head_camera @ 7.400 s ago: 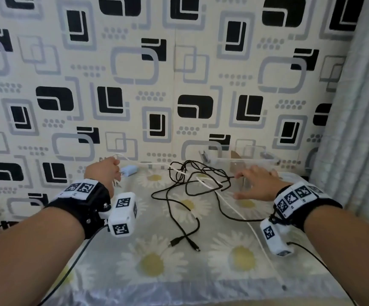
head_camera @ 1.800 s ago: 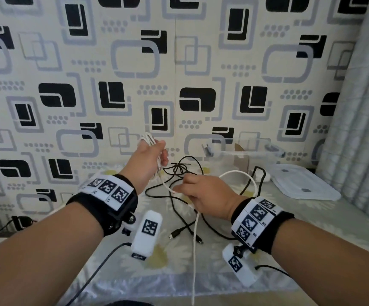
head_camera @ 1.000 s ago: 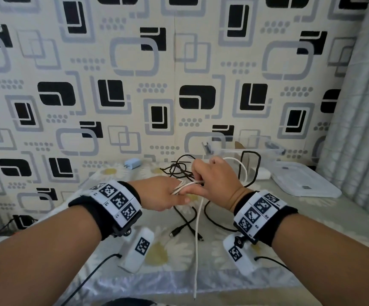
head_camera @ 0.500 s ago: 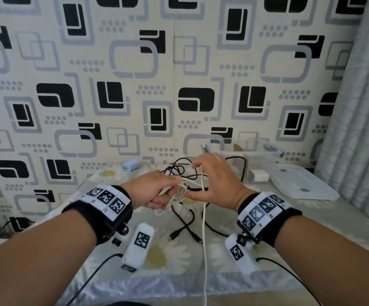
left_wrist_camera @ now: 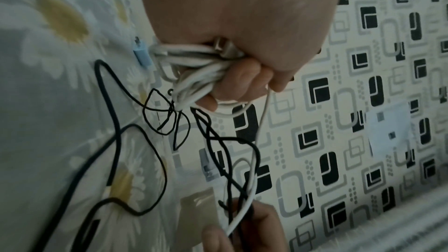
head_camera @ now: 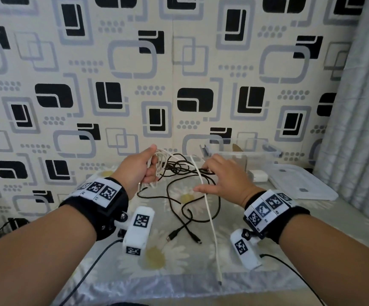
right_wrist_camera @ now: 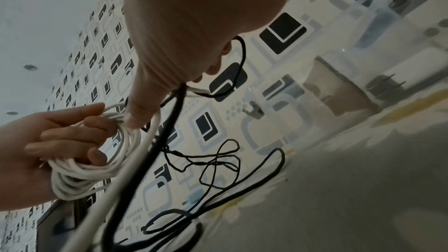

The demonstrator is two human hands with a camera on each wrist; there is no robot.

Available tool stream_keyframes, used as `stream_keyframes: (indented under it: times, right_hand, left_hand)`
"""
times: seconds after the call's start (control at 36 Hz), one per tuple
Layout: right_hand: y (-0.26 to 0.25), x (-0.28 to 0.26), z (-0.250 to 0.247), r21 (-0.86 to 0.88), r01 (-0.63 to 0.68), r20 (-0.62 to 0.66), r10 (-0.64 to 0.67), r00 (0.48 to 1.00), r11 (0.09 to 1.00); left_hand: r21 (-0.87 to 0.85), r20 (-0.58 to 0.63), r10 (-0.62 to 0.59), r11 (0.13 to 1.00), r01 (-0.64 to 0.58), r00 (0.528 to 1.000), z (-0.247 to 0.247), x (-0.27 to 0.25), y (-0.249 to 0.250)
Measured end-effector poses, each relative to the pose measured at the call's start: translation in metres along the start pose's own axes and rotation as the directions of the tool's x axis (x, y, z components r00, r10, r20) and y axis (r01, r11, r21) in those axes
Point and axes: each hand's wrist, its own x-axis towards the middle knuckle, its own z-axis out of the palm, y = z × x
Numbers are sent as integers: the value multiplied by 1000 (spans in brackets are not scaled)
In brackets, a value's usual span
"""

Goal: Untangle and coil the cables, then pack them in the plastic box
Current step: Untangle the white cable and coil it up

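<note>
My left hand (head_camera: 139, 171) grips a bundle of white cable (head_camera: 160, 161) loops, lifted above the table's far side. The left wrist view shows the fingers (left_wrist_camera: 242, 76) curled round the white cable (left_wrist_camera: 194, 64) with a plug tucked in. One loose strand runs from the coil across my right hand (head_camera: 221, 180), between the spread thumb and forefinger, and down past the table's front edge. The right hand's fingers are relaxed and reach over tangled black cables (head_camera: 179, 208). The clear plastic box (head_camera: 241, 153) stands open behind the right hand.
The box's white lid (head_camera: 300, 184) lies at the right, with a white charger (head_camera: 257, 176) beside the box. A small blue adapter (left_wrist_camera: 140, 55) lies near the wall. Black USB plugs (head_camera: 171, 236) rest mid-table. A curtain hangs at the right.
The hands, close together half a second ago, have drawn apart: the left rose leftward with the coil, and the right slid rightward along the white strand.
</note>
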Motion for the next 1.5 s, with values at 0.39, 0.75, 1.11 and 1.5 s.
stream_keyframes:
  times: [0.39,0.75,1.11,1.5]
  right_hand:
    - [13,8,-12,22,-71,-19,71,997,997]
    - [53,-1,-21,-272,-47,138,87,987,961]
    - [78,-20,-11,-328,-233,395,357,847,916]
    - [79,-28,-8,-159,-456,572,458,680,876]
  left_hand:
    - [-57,-226,10,998,-24,974,6,9,0]
    - [-198,-401,-95,980,15,911,-19,28,2]
    - [-439,-470,-231,899,2,852,-29,35,3]
    - [-539,-341,-180,842,-35,923,-36,20,9]
